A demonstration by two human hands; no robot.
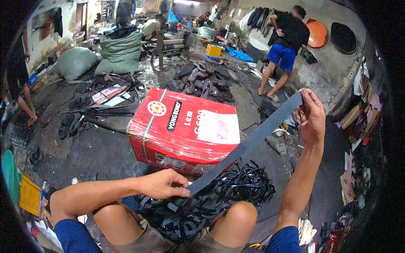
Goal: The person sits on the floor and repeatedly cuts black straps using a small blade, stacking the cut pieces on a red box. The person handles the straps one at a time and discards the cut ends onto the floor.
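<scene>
A long dark grey strip point(249, 145) stretches diagonally between my two hands, straight and taut-looking. Its upper end is pinched by my right hand point(311, 113), raised at the right with the fingers closed. My left hand point(165, 184) pinches the lower end between thumb and fingers, just above my knees. Behind the strip stands a closed red cardboard box point(168, 143), with a white paper label on its top. Below, between my legs and the box, lies a tangled heap of shiny black straps point(247, 181). More dark strap pieces point(181, 223) lie between my knees.
Past the box is a pile of dark sandals or soles point(206, 78). Large green sacks point(120, 52) stand at the back left. A person in blue shorts point(284, 50) stands by the right wall; others are farther off. A yellow crate point(213, 51) and scattered scraps point(112, 95) lie on the floor.
</scene>
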